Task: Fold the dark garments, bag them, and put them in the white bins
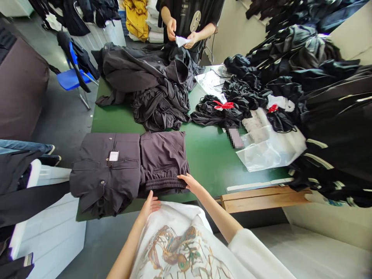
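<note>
Dark trousers (164, 155) lie folded on the green table with their gathered elastic waistband (165, 183) toward me. My right hand (190, 183) grips their right edge beside the waistband, fingers partly hidden by the cloth. Just below the left end of the waistband is my left hand (150, 205), thumb up and fingers apart, with nothing held; whether it touches the cloth I cannot tell. Against the trousers' left side rests a folded dark jacket (95, 162) with snap buttons, flap pockets and a white tag (113, 156).
Rumpled dark garments (136, 69) cover the far end of the green table (206, 155). Black clothes (334, 112) pile up on the right, near a clear plastic bag (261, 151). Across the table a person (188, 23) holds a white piece. A blue chair (69, 77) stands left.
</note>
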Action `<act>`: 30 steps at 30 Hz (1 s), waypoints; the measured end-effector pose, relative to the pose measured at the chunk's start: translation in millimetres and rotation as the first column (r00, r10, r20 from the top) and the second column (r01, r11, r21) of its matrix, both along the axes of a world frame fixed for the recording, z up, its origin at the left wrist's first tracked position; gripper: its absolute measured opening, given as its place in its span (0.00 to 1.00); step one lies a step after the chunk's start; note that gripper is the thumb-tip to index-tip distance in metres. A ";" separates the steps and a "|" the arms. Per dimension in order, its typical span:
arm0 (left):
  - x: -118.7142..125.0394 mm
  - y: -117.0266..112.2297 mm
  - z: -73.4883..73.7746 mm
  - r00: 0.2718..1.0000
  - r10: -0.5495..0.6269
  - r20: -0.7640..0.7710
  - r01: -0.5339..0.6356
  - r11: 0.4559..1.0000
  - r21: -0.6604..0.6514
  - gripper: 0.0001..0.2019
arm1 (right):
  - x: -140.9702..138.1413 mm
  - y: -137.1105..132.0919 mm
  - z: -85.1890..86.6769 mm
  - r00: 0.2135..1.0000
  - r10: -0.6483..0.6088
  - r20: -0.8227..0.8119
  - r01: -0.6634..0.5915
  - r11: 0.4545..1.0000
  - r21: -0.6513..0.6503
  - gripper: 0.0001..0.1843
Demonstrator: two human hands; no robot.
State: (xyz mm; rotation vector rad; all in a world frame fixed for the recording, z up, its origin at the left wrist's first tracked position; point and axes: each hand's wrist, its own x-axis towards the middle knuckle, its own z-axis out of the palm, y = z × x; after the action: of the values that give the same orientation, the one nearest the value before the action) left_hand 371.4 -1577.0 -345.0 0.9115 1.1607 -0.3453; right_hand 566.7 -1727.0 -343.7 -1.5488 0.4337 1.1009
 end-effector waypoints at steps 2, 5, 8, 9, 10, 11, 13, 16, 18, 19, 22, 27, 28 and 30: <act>4.4 7.2 -1.7 0.962 0.273 0.009 -0.266 0.942 -0.206 0.30 | 4.7 -6.1 11.6 0.999 0.044 0.021 -0.045 0.998 0.047 0.15; 27.7 10.2 -1.5 0.862 0.504 0.050 -0.438 0.792 -0.424 0.28 | 12.7 -10.3 28.6 0.994 0.088 0.064 -0.091 0.995 0.045 0.24; 55.7 3.0 3.4 0.793 0.609 0.002 -0.555 0.724 -0.409 0.14 | 18.8 -6.2 42.3 0.969 0.067 0.239 -0.070 0.998 0.003 0.43; 62.3 -0.1 6.2 0.761 0.649 -0.018 -0.604 0.697 -0.386 0.10 | 20.4 -3.9 46.6 0.943 0.062 0.327 -0.072 0.997 0.019 0.47; 66.6 -2.6 9.4 0.725 0.688 -0.034 -0.648 0.665 -0.372 0.07 | 21.9 -1.5 50.9 0.909 0.072 0.410 -0.102 0.994 0.051 0.47; 68.5 -4.2 12.7 0.690 0.722 -0.042 -0.683 0.632 -0.367 0.06 | 23.5 0.7 55.5 0.872 0.097 0.481 -0.159 0.983 0.089 0.44; 66.0 -3.2 18.4 0.645 0.764 -0.017 -0.714 0.595 -0.369 0.04 | 26.9 3.9 65.1 0.803 0.163 0.573 -0.298 0.942 0.151 0.35; 53.8 10.2 20.9 0.657 0.754 0.006 -0.715 0.626 -0.310 0.06 | 33.1 4.3 77.0 0.748 0.212 0.629 -0.408 0.894 0.184 0.32; 47.4 23.5 19.3 0.712 0.702 0.019 -0.674 0.691 -0.260 0.10 | 38.1 1.8 80.6 0.729 0.220 0.648 -0.440 0.876 0.198 0.35; 46.2 29.7 18.9 0.757 0.653 0.034 -0.630 0.741 -0.232 0.11 | 41.2 0.0 81.2 0.720 0.233 0.653 -0.464 0.862 0.205 0.37; 52.5 39.1 28.3 0.894 0.438 0.099 -0.429 0.898 -0.098 0.07 | 53.9 -5.9 83.8 0.690 0.296 0.661 -0.546 0.812 0.206 0.33; 75.0 16.3 104.2 0.946 0.213 0.244 -0.270 0.934 0.234 0.30 | 82.1 -27.1 127.4 0.659 0.313 0.684 -0.588 0.782 0.208 0.15; 76.9 7.6 126.4 0.941 0.156 0.302 -0.241 0.932 0.271 0.31 | 86.2 -37.0 144.1 0.668 0.305 0.679 -0.584 0.780 0.225 0.16; 76.0 -12.4 171.1 0.915 0.046 0.401 -0.183 0.932 0.312 0.27 | 90.7 -65.6 181.6 0.695 0.293 0.657 -0.576 0.774 0.263 0.18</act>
State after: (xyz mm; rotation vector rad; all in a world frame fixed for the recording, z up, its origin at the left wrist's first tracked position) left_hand 447.4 -1589.4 -173.9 1.1497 0.9108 0.1443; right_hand 657.4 -1792.6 -162.1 -1.4953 -0.6408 0.9178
